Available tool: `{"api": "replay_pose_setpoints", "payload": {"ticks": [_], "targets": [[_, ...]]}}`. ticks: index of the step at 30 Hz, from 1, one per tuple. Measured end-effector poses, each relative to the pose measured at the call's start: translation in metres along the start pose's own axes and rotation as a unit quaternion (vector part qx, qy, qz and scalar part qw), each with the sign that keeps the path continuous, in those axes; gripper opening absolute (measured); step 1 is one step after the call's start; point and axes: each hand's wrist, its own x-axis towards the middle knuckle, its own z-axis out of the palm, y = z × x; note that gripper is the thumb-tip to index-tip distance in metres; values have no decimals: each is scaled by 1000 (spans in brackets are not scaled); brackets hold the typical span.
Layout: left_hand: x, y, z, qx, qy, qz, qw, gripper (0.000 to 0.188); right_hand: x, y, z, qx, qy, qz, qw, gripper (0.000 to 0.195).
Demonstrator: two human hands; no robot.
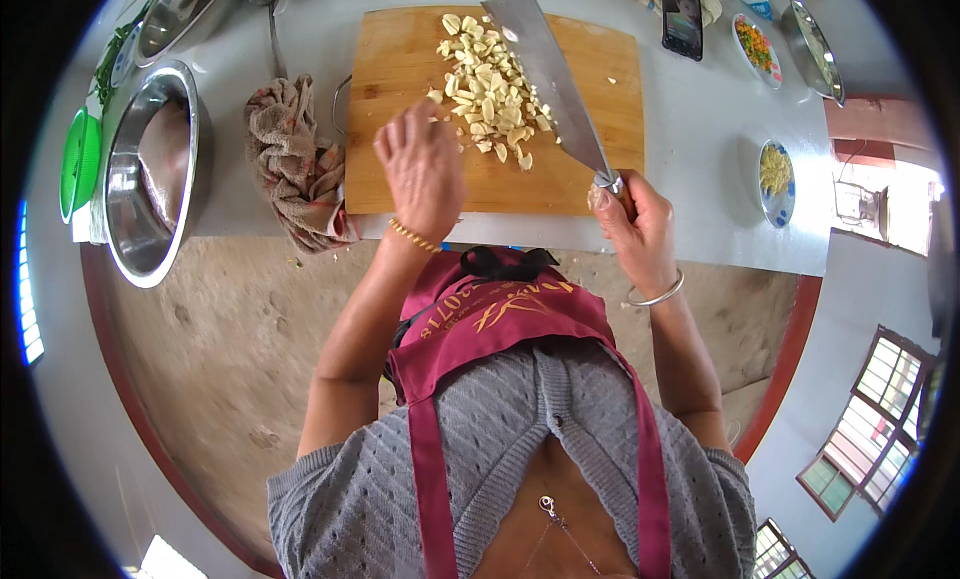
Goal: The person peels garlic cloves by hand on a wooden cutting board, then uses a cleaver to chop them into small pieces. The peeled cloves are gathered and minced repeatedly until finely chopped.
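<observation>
My right hand [637, 234] grips the handle of a cleaver [551, 73], whose broad blade slants away over the wooden cutting board [397, 174]. Along the blade's left side lies a heap of crushed and sliced garlic cloves [487, 84], and one bit sticks to the metal. My left hand [424, 170] is over the board's left part, back upward, beside the heap. Its fingers are curled and slightly blurred; a garlic piece [435, 97] shows at the fingertips, but whether it is held is hidden.
A crumpled towel [292, 159] and a ladle [270, 24] lie left of the board. Farther left are a steel basin [154, 264] holding pale meat and a green basket [79, 166]. On the right are a phone [682, 20], a plate of diced vegetables [757, 50] and a plate of pale shreds [777, 181].
</observation>
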Motion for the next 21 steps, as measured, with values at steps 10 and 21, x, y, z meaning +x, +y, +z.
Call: {"api": "replay_pose_setpoints", "payload": {"ticks": [10,21], "targets": [[-89,-74,-99,108,107,-164,975,12,4,0,20,53,-267,141,952,28],[-221,-115,-140,295,-126,-404,857,13,91,-9,-19,-108,-148,46,982,32]]}}
